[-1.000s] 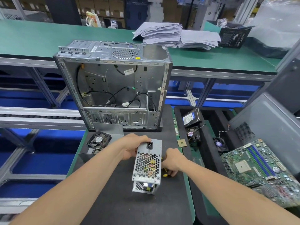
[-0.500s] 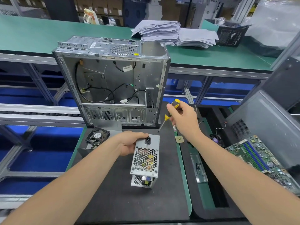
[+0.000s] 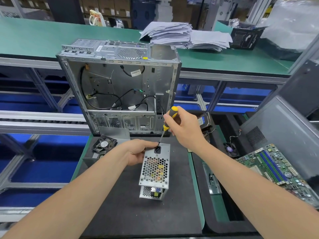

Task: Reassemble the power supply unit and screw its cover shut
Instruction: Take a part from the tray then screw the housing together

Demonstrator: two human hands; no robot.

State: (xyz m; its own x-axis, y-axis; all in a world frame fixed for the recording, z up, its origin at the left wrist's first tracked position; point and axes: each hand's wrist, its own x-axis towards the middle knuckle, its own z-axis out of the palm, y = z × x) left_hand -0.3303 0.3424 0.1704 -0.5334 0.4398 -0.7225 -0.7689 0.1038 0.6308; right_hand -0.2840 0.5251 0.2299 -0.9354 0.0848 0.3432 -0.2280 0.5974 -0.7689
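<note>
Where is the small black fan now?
In the head view, the black fan lies left of the left hand, in front of the computer case.

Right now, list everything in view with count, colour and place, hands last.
black mat: one, black, centre foreground.
power supply unit: one, silver, upright on the mat.
screwdriver: one, yellow and black, tip at the unit's top edge.
computer case: one, silver, open, behind the mat.
left fan: one, black, left of the mat.
right fan: one, black, in the black tray on the right.
motherboard: one, green, far right.
paper stacks: two, white, on the far green bench.
left hand: one, grips the unit's top.
right hand: one, grips the screwdriver handle.
</note>
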